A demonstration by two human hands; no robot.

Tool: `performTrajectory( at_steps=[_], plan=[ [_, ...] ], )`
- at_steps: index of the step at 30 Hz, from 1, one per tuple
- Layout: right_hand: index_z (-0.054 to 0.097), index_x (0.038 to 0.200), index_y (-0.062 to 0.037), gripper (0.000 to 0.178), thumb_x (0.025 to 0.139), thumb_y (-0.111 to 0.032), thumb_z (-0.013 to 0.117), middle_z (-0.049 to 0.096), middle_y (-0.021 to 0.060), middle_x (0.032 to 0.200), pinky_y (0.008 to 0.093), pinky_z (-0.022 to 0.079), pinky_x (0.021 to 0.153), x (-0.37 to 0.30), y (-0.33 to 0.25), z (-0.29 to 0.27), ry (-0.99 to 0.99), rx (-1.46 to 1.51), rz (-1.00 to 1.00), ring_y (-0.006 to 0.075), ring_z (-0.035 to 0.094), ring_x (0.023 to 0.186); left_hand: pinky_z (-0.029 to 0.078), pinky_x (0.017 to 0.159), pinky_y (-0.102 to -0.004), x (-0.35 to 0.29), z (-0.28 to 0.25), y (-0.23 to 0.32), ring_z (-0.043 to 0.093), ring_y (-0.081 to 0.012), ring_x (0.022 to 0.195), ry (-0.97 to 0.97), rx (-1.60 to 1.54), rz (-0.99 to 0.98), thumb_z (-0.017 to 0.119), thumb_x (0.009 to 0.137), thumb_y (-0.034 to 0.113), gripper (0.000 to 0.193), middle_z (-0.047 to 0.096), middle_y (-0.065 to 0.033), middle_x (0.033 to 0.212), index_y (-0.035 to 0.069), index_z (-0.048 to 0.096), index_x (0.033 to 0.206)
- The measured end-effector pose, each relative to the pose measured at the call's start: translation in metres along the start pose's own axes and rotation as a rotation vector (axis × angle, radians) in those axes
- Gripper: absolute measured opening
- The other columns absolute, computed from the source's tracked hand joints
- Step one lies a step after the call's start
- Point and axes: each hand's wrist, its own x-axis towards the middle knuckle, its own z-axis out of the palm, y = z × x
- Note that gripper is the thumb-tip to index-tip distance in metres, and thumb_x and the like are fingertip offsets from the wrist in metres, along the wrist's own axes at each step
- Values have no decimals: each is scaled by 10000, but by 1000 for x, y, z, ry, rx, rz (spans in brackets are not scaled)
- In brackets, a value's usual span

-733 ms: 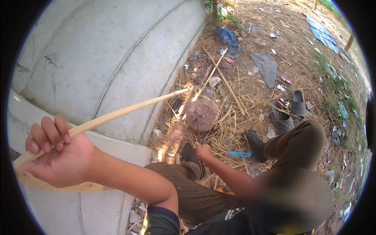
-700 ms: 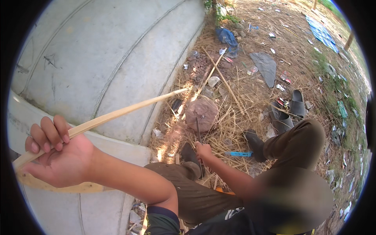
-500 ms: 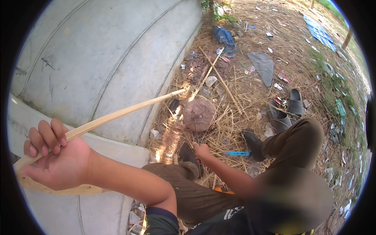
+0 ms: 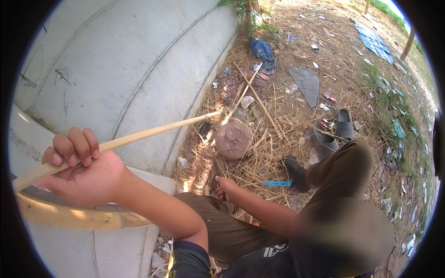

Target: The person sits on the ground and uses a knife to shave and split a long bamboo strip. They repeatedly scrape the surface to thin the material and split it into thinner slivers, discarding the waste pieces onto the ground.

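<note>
My left hand (image 4: 88,162), raised at the left, has its fingers curled round a long pale bamboo strip (image 4: 157,133). The strip slants across to a free end just beyond a round reddish-brown block (image 4: 234,139) on the ground. Low in the middle, between my bent legs, my right hand (image 4: 225,189) is closed round what looks like a knife (image 4: 216,169). Its dark, narrow blade points toward the block's near left side, below the strip. The handle is mostly covered by my fingers.
Two thin sticks (image 4: 259,99) cross beyond the block. Straw and litter cover the ground. A light-blue tool or strip (image 4: 278,184) lies by my right boot (image 4: 296,173), with grey slippers (image 4: 344,124) farther off. A pale concrete wall (image 4: 106,69) curves along the left, near a bamboo pole (image 4: 79,215).
My right hand has drawn back toward me and slightly left with the knife. My left hand has shifted right and slightly up in the view, still gripping the strip.
</note>
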Motion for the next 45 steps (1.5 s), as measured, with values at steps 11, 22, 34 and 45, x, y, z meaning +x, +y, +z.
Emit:
performTrajectory(
  at_steps=[11, 22, 34, 45],
  plan=[
    [413, 728, -136, 427, 960, -448, 591, 352, -30, 549, 300, 288, 382, -119, -50, -67, 19, -269, -601, 103, 351, 404, 195, 440, -232, -76, 37, -41, 298, -83, 485, -46, 131, -229, 504, 1008, 535, 473, 338, 9, 656, 118, 363, 833],
    [545, 788, -2, 503, 993, -462, 553, 490, 66, 577, 377, 400, 517, -108, -34, -48, 171, -575, -1022, 166, 462, 517, 116, 455, -262, -111, 46, -43, 143, -74, 503, -186, 99, -274, 451, 998, 607, 529, 195, 48, 575, 151, 279, 791],
    [541, 722, 31, 594, 1029, -469, 442, 503, 124, 557, 399, 423, 553, -97, -52, -51, 219, -690, -1004, 234, 532, 552, 89, 437, -255, -103, 44, -49, 101, -58, 483, -226, -25, -371, 420, 1007, 594, 531, 194, 54, 545, 151, 274, 754],
    [536, 865, -17, 411, 1039, -388, 509, 436, 10, 604, 317, 361, 538, -102, -23, -41, -114, -394, -949, 96, 396, 589, 80, 441, -259, -101, 50, -46, 84, -61, 487, -231, 16, -368, 429, 1002, 601, 535, 175, 61, 547, 159, 265, 751]
  ],
)
